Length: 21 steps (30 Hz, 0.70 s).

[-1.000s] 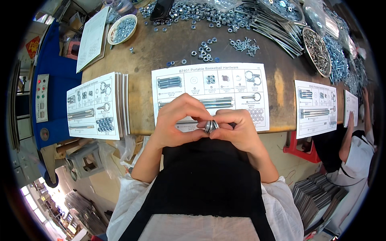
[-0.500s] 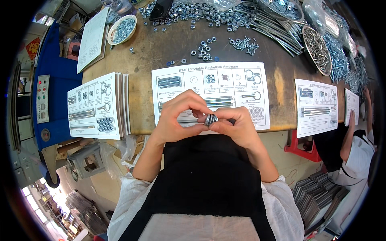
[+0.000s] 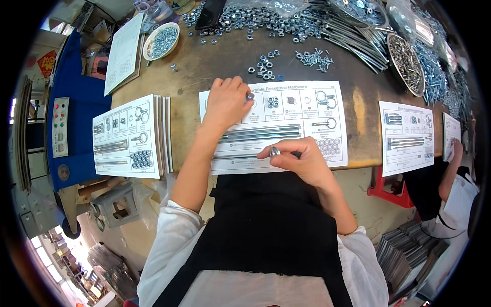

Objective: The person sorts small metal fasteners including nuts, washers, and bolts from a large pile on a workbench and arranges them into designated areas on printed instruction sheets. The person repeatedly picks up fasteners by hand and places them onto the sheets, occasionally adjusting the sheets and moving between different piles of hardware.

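Observation:
My left hand reaches over the upper left of a printed hardware sheet. Its thumb and fingers pinch a small round metal ring, nut or washer, just above the sheet. Close to the table's front edge, my right hand is closed on a few shiny metal rings that look like washers, over the lower part of the sheet. Its lower fingers are curled, and what they may hold is hidden. Beyond the sheet lies a small group of nuts.
Loose screws, long metal rods and a heap of nuts lie at the back. A bowl of small hardware stands at the left, a tray of screws at the right. A co-worker's hand rests on another sheet.
My left hand has parted from the right and moved up and left over the sheet, with a small ring in its fingers. My right hand stays put, holding rings.

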### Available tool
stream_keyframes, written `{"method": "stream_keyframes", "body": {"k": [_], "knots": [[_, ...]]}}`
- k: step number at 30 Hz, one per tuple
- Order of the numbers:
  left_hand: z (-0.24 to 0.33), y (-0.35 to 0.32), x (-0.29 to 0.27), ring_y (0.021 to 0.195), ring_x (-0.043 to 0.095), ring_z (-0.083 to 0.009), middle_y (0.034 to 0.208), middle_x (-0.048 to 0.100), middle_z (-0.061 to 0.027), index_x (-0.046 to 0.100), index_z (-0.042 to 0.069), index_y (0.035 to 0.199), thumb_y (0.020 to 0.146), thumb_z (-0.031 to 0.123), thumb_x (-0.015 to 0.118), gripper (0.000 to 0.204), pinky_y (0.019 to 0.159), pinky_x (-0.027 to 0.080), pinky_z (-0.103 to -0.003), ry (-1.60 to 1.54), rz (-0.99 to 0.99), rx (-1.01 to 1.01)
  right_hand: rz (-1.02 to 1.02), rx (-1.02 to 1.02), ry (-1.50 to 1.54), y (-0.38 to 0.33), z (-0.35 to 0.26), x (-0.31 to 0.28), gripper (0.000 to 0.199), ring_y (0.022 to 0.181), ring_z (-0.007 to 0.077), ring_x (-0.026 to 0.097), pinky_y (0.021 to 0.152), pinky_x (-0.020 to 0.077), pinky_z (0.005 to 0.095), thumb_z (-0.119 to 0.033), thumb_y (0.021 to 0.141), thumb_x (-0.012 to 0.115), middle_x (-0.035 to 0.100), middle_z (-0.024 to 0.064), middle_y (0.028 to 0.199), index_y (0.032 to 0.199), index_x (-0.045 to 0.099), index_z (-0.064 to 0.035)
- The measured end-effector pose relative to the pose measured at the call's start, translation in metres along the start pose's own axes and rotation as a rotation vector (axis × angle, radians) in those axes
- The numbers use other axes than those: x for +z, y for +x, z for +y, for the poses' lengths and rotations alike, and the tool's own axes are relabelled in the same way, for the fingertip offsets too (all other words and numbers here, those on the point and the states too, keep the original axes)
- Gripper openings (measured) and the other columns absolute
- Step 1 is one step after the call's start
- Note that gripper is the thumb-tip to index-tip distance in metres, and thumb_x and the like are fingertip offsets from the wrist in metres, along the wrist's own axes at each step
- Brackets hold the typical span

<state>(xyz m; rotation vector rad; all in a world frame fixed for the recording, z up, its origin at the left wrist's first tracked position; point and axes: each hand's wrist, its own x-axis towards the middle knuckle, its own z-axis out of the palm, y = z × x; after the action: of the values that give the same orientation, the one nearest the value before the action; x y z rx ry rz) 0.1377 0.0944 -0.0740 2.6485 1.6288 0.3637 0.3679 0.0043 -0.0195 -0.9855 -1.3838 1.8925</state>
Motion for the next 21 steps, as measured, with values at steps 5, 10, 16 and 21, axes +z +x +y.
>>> {"method": "stream_keyframes", "body": {"k": [5,10,16,21], "knots": [[0.0,-0.005,0.003,0.092,0.06,-0.0208,0.093,0.062,-0.003,0.072,0.012,0.096,0.077,0.029,0.079,0.026,0.087,0.04,-0.036,-0.004,0.017,-0.025,0.051,-0.024,-0.035,0.0,0.01,-0.006,0.018,0.055,0.0015,0.027,0.052,0.0256,0.0226,-0.013,0.09,0.075,0.029,-0.0094,0.055,0.105,0.078,-0.0057],[0.021,-0.008,-0.047,0.092,0.061,-0.0215,0.1,0.067,-0.0009,0.076,0.015,0.1,0.074,0.029,0.081,0.03,0.086,0.044,-0.036,-0.549,0.003,-0.069,0.12,-0.035,-0.058,0.0,-0.001,-0.005,0.02,0.055,0.0017,0.026,0.052,0.0244,0.0232,-0.014,0.088,0.076,0.028,-0.0094,0.056,0.107,0.078,-0.0077],[0.057,-0.035,-0.077,0.095,0.064,-0.0166,0.099,0.069,0.0014,0.078,0.016,0.1,0.062,0.015,0.086,0.039,0.087,0.047,-0.04,-0.512,0.332,0.329,0.242,-0.134,-0.072,-0.001,-0.002,0.003,0.024,0.056,0.0043,0.032,0.051,0.0273,0.026,-0.014,0.081,0.084,0.037,-0.0065,0.059,0.103,0.077,-0.0054],[0.064,-0.042,-0.075,0.081,0.065,-0.0144,0.091,0.069,0.0044,0.077,0.016,0.098,0.062,0.019,0.087,0.038,0.086,0.047,-0.039,-0.54,0.448,0.298,0.252,-0.253,-0.19,-0.002,-0.006,0.007,0.027,0.057,0.0085,0.037,0.051,0.0311,0.029,-0.016,0.073,0.088,0.042,-0.0027,0.059,0.096,0.078,-0.0066]]}}
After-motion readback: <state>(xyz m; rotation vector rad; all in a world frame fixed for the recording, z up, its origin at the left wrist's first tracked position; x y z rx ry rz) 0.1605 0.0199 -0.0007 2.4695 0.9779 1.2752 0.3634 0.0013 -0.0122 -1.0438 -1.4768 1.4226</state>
